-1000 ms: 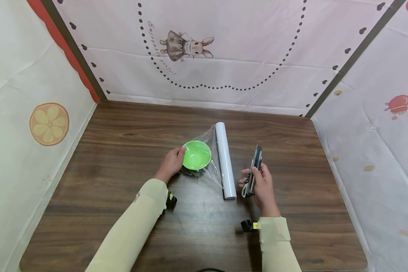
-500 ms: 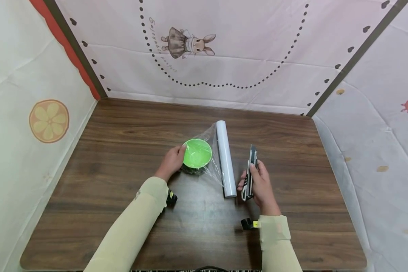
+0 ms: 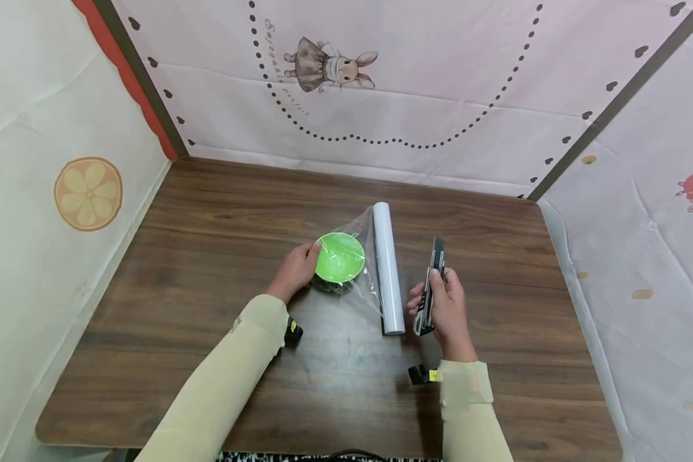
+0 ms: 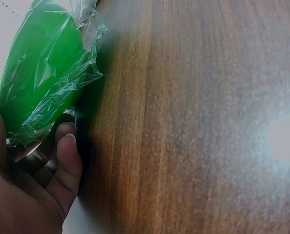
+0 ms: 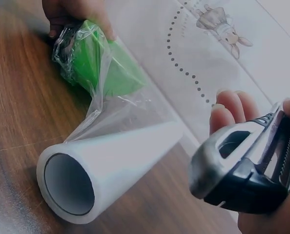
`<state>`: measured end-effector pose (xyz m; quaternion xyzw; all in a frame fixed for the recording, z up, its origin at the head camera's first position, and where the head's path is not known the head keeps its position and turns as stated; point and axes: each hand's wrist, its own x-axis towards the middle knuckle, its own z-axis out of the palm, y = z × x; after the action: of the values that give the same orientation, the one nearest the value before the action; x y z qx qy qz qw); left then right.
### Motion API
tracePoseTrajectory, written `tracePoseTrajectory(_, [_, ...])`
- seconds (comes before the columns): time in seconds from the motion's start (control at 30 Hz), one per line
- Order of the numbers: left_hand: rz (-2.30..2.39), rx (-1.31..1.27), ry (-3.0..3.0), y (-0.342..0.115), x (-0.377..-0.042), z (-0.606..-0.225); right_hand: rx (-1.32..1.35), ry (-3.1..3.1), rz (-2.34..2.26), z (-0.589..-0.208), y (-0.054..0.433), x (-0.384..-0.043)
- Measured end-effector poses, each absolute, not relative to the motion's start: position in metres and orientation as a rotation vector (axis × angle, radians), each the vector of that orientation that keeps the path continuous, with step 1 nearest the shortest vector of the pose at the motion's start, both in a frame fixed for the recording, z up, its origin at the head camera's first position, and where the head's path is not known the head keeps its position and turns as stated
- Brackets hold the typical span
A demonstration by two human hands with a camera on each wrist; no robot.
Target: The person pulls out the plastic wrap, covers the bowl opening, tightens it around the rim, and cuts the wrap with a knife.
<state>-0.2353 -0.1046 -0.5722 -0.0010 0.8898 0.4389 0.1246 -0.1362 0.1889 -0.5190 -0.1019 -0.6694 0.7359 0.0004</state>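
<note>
My left hand [image 3: 296, 271] grips the rim of a green bowl [image 3: 339, 258] at mid-table, thumb on the near-left edge. Clear plastic wrap [image 5: 100, 105] covers the bowl's mouth, bunches crumpled under it, and stretches right to a white roll of plastic wrap [image 3: 388, 269]. In the left wrist view the wrapped bowl [image 4: 40, 63] is tilted, with the fingers curled beneath it. To the right of the roll, my right hand [image 3: 452, 311] holds a utility knife [image 3: 431, 289] with a black and silver body, thumb along its side. Its front end points away from me.
The brown wooden table [image 3: 208, 359] has printed white cloth walls [image 3: 450, 77] at its back and both sides. A black cable [image 3: 355, 453] lies at the near edge. Black cameras are strapped at both wrists.
The head view has shifted slightly. My right hand has turned the knife a little. My left hand keeps its hold on the bowl, and the roll stays put.
</note>
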Motion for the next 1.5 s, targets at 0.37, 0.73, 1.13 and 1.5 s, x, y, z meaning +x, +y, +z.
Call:
tracePoseTrajectory(0.37, [1.279, -0.012, 2.585, -0.104, -0.238, -0.567, -0.309, -2.075, 2.308, -0.514, 0.187, -0.141])
tracePoseTrajectory(0.73, [1.267, -0.023, 2.576, -0.103, -0.239, -0.567, -0.325, -2.096, 2.292, -0.52, 0.184, -0.145])
tracePoseTrajectory(1.13, [1.262, -0.017, 2.59, -0.106, -0.237, -0.572, -0.35, -2.111, 2.26, -0.52, 0.183, -0.148])
tracePoseTrajectory(1.5, [1.27, -0.004, 2.595, -0.105, -0.233, -0.573, -0.322, -2.234, 2.208, -0.51, 0.176, -0.166])
